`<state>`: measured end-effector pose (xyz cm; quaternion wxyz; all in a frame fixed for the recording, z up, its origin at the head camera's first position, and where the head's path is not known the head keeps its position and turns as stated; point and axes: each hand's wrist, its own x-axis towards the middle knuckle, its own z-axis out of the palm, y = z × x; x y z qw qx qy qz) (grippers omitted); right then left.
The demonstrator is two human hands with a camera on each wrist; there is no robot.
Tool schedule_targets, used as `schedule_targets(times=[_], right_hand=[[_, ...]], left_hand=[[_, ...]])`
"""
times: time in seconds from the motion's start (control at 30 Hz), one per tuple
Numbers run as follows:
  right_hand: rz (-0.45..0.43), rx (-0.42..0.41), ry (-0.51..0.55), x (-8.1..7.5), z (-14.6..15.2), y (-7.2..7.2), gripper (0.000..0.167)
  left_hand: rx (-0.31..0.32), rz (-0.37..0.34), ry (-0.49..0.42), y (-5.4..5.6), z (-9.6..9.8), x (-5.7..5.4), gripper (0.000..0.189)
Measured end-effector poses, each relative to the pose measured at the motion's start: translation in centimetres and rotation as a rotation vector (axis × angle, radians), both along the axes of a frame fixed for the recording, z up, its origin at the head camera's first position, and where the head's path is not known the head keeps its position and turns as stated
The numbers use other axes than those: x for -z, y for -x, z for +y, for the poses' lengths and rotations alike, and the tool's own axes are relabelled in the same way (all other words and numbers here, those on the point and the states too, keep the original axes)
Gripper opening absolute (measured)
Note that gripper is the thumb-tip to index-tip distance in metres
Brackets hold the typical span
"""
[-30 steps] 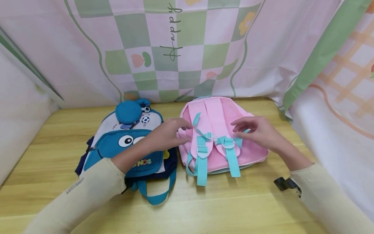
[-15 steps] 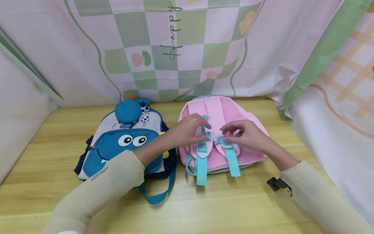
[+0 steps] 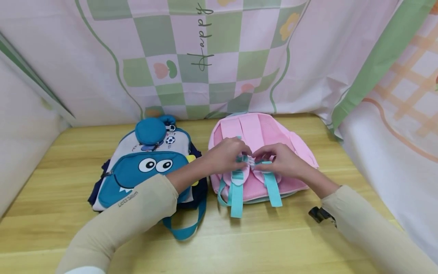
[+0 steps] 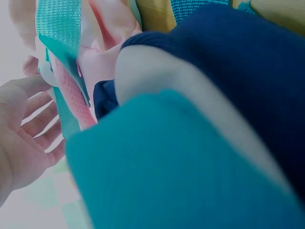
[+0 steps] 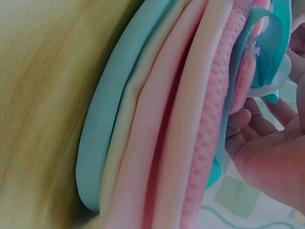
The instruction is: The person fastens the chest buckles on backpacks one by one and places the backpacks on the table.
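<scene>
A pink backpack (image 3: 289,182) lies with its back panel and shoulder straps facing up, turquoise webbing hanging toward the front. Between its two straps is a white plastic chest buckle (image 3: 251,162). My left hand (image 3: 228,155) pinches the left side of this buckle, thumb and fingertips meeting at its turquoise webbing. From the right, my right hand (image 3: 282,160) holds the buckle's other side with curled fingers. The fingertips partly hide the buckle in the head view. In the left wrist view, the thumb touches a white plastic piece (image 4: 47,74). Turquoise webbing (image 5: 271,47) loops beside the fingers in the right wrist view.
A blue and white backpack (image 3: 119,167) with cartoon eyes lies face up to the left, under my left forearm. Its teal loop (image 3: 184,232) reaches toward the front of the wooden table (image 3: 212,251). A patterned curtain (image 3: 222,76) closes off the back.
Both hands have moved inward over the pink backpack and come together at the chest buckle, which they now hold. The backpacks have stayed almost in place.
</scene>
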<state>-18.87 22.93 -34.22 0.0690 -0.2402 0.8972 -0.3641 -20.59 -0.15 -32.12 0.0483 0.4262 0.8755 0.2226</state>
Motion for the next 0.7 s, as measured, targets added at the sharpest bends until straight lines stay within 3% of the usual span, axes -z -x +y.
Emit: schedule_targets(times=[0.37, 0.7], right_hand=[[-0.017, 0.022, -0.014, 0.63, -0.4, 0.52, 0.025], [-0.008, 0.048, 0.045, 0.68, -0.19, 0.04, 0.022]], left_hand=[[0.01, -0.029, -0.029, 0.21, -0.29, 0.0, 0.026], [-0.001, -0.063, -0.073, 0.1, -0.83, -0.19, 0.026]])
